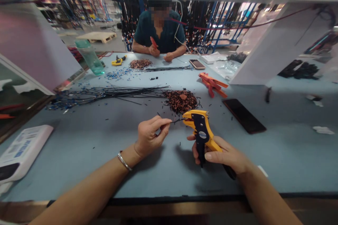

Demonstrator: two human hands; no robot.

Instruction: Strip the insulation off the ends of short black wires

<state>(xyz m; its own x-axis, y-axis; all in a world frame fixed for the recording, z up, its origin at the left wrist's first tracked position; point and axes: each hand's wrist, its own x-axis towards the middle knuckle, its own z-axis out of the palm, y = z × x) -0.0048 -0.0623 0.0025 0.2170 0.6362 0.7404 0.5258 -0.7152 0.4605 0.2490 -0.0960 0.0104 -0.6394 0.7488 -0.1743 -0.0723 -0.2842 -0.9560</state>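
My left hand (153,134) pinches a thin black wire (176,121) between thumb and fingers, above the blue-grey table. The wire's other end reaches the jaws of a yellow and black wire stripper (202,130). Wrapped round the stripper's handles is my right hand (220,153). Just behind the tool lies a pile of short black and copper-coloured bits (182,101). A bundle of long black wires (113,93) stretches left from that pile, with blue-tipped ends at the far left.
Red-orange pliers (213,83) and a dark phone (244,116) lie to the right. A white device (25,153) sits at left, a green bottle (91,58) behind it. Across the table, a person (160,31) holds a red tool. White panels flank the table.
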